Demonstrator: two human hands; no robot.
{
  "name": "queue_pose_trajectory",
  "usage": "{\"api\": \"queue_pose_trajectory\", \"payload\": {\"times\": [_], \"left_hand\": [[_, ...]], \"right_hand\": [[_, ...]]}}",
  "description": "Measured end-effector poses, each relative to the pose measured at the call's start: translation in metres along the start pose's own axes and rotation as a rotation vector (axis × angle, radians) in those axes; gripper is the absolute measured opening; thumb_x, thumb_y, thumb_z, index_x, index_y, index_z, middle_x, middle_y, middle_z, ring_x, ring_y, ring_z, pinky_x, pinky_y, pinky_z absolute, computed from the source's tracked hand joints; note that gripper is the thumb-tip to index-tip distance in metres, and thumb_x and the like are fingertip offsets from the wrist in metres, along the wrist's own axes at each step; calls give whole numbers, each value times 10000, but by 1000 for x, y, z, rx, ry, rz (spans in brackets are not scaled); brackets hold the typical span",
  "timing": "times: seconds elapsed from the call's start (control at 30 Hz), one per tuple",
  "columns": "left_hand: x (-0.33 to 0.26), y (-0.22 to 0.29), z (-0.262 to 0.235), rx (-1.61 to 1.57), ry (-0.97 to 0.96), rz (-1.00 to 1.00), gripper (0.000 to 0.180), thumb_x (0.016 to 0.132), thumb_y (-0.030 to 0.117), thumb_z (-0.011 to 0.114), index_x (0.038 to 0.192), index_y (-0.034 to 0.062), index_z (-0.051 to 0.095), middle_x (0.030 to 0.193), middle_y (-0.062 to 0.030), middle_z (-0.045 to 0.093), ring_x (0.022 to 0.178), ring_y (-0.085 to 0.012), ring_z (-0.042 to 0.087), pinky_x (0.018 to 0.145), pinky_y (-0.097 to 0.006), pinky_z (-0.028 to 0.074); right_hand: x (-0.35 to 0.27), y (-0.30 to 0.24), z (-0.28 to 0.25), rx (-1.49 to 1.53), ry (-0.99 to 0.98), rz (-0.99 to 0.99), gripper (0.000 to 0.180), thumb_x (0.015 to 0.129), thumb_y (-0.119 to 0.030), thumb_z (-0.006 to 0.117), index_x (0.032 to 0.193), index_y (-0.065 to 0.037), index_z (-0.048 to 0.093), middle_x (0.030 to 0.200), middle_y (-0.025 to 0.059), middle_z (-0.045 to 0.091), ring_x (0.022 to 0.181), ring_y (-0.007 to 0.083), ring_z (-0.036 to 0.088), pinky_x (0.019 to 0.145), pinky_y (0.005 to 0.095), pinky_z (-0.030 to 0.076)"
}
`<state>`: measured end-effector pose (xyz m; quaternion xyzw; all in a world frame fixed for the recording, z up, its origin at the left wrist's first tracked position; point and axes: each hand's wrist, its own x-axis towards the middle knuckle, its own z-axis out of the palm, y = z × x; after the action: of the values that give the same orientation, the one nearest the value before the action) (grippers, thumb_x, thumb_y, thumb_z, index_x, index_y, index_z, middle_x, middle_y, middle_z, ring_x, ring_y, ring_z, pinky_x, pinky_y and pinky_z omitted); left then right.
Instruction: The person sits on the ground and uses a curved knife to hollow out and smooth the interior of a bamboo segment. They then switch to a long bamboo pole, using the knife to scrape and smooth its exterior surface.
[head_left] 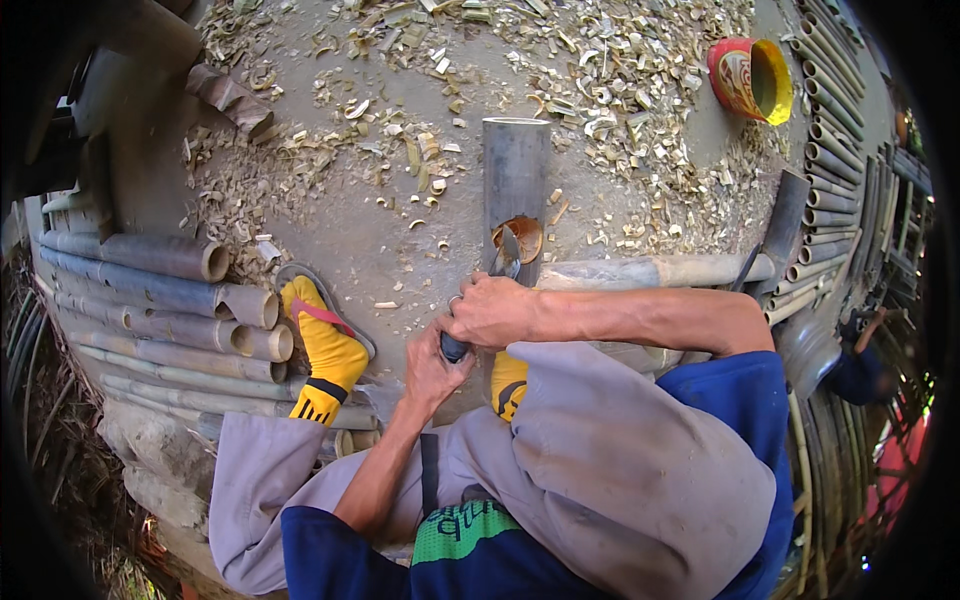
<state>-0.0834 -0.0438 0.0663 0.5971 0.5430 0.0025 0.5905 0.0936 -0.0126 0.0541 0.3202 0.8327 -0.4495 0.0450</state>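
A knife with a dark handle is gripped in both hands together: the left hand is wrapped tightly round the lower handle, while the right hand is closed over it from above, and the blade tip is set at a rough notch cut into the near end of an upright grey bamboo culm. The culm is stood on the dusty ground between the knees, just beyond the yellow socks. Bamboo shavings are scattered beyond it, bamboo poles are stacked to the left, and a red-and-yellow cup is lying well apart at the upper right.
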Motion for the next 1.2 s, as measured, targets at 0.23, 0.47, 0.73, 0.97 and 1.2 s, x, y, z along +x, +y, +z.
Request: {"api": "queue_pose_trajectory", "payload": {"times": [0.23, 0.47, 0.73, 0.97, 1.2], "left_hand": [[16, -13, 5, 97, 136, 65, 253, 650, 110, 694, 878, 75, 591, 753, -157, 627, 704, -370, 627, 620, -402, 487], [62, -20, -36, 327, -11, 201, 296, 607, 127, 695, 893, 120, 619, 747, -140, 644, 708, -364, 638, 612, -426, 504], [127, 45, -100, 814, -244, 423, 350, 544, 111, 682, 888, 100, 619, 757, -120, 631, 686, -354, 626, 607, -425, 513], [182, 181, -85, 1287, -517, 745, 231, 561, 115, 688, 785, 80, 642, 728, -101, 656, 669, -273, 663, 575, -379, 532], [140, 99, -82, 890, -205, 581, 199, 543, 106, 727, 730, 100, 660, 660, -85, 649, 618, -281, 643, 545, -386, 498]], "right_hand": [[11, 17, 5, 32, 6, 35, 254, 762, -186, 584, 966, -36, 606, 766, 134, 654, 786, 319, 659, 701, 413, 518], [18, 20, 9, 70, 354, 234, 194, 755, -132, 589, 921, -44, 639, 746, 150, 664, 719, 324, 669, 685, 439, 512], [11, 21, -11, 256, 675, 403, 515, 706, -97, 671, 1182, -47, 483, 878, 191, 608, 865, 337, 610, 726, 425, 491], [-8, 25, -17, 485, 1304, 536, 605, 654, -61, 719, 1203, -9, 469, 969, 203, 589, 883, 388, 595, 765, 428, 496], [-8, 27, -6, 372, 956, 444, 418, 681, -112, 657, 1074, -38, 534, 869, 181, 643, 830, 331, 643, 698, 390, 528]]}}
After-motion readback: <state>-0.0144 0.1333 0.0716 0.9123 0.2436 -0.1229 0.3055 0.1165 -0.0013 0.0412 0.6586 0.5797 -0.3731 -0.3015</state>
